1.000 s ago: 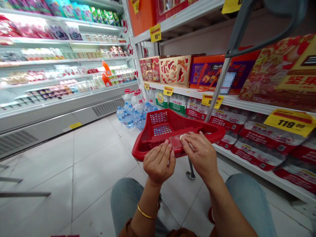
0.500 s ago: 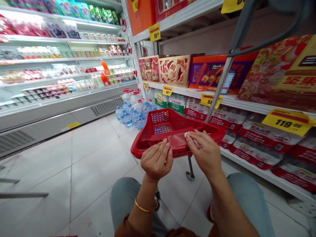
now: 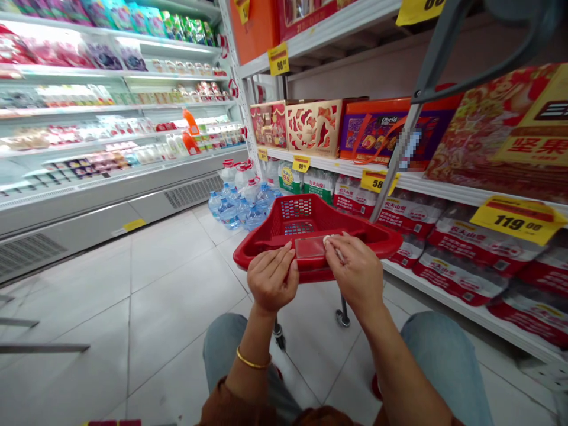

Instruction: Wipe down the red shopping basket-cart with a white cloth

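Here we are in a brightly lit supermarket aisle: a long white refrigerated display case (image 3: 110,201) runs down the left, white metal shelving (image 3: 412,183) stacked with gift boxes and wrapped bottled water down the right. Centre stage, a red plastic mesh-sided shopping basket (image 3: 306,214) sits on a wheeled trolley. Over its near rim, the hands work close together, not touching each other. A flat translucent red packet (image 3: 309,247) lies long axis crosswise, apparently braced on the rim. The left hand (image 3: 273,278) has its fingertips at the packet's left end, grip unclear. The right hand (image 3: 354,275) pinches a small pale scrap (image 3: 327,239) at the right end.
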`<control>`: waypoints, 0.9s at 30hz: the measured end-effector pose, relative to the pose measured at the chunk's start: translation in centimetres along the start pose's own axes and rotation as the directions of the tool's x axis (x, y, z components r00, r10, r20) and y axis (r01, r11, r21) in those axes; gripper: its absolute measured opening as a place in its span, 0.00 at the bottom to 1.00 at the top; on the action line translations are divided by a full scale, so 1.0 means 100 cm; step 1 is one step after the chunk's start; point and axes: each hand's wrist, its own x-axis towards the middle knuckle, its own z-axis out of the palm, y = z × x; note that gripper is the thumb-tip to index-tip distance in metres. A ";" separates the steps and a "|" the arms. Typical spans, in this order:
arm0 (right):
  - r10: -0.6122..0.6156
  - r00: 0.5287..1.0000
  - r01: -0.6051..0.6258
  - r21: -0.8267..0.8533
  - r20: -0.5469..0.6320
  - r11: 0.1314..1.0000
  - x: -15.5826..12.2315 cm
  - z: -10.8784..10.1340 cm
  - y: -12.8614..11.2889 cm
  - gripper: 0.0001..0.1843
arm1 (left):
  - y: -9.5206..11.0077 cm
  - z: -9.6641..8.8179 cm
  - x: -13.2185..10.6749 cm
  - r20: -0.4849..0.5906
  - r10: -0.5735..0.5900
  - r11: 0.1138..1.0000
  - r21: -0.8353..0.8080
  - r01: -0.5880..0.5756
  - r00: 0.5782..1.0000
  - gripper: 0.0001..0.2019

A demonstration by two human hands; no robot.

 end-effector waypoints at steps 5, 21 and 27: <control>-0.015 0.999 0.013 -0.047 -0.042 0.999 -0.003 0.005 -0.009 0.09 | -0.006 -0.003 -0.002 0.006 -0.016 1.000 0.011 0.015 1.000 0.13; -0.032 0.998 0.032 0.001 0.060 0.999 -0.004 0.005 -0.024 0.11 | 0.035 0.006 0.022 -0.024 -0.183 0.981 0.054 0.184 0.983 0.13; -0.081 0.993 0.075 0.074 0.082 0.994 -0.005 0.006 -0.019 0.12 | 0.041 0.019 0.016 0.054 -0.246 0.968 -0.035 0.248 0.968 0.14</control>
